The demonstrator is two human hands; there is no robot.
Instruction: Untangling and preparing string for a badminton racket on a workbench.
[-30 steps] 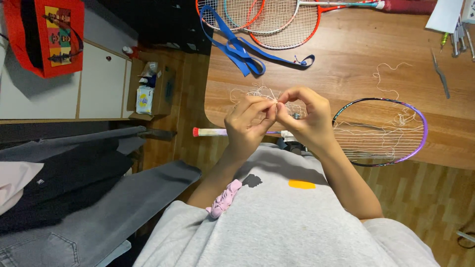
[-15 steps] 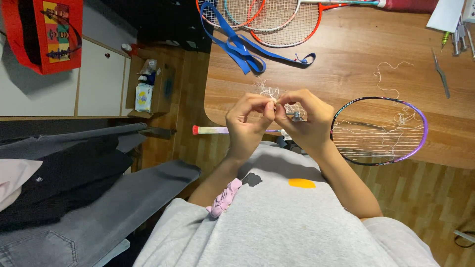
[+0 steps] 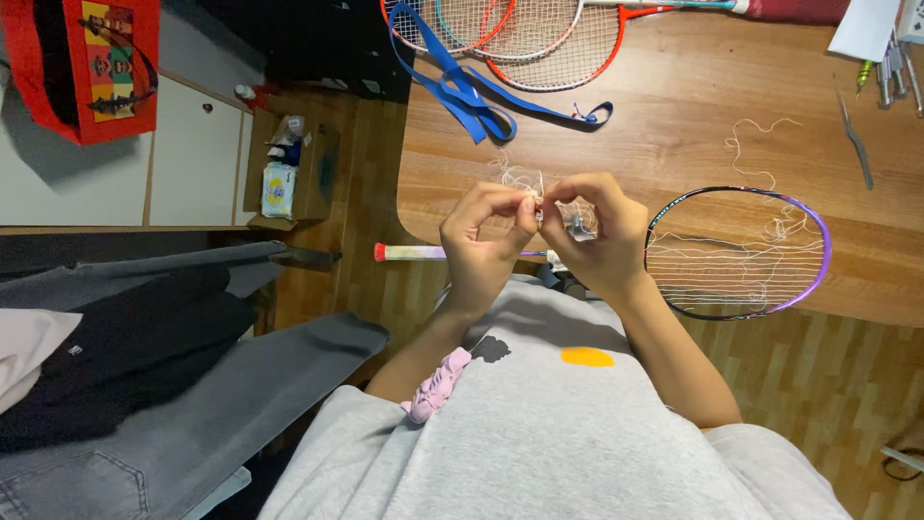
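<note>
A tangle of thin white racket string (image 3: 525,181) sits pinched between the person's two hands, raised just above the near edge of the wooden counter (image 3: 674,125). The left hand (image 3: 486,241) and right hand (image 3: 595,236) both grip it with fingertips, thumbs nearly touching. At three o'clock lies a black and purple badminton racket (image 3: 739,252), its strings loose. At twelve o'clock, a blue strap (image 3: 481,96).

Grey short-sleeved shirt with an orange patch, pink scrunchie (image 3: 438,383) on one wrist
</note>
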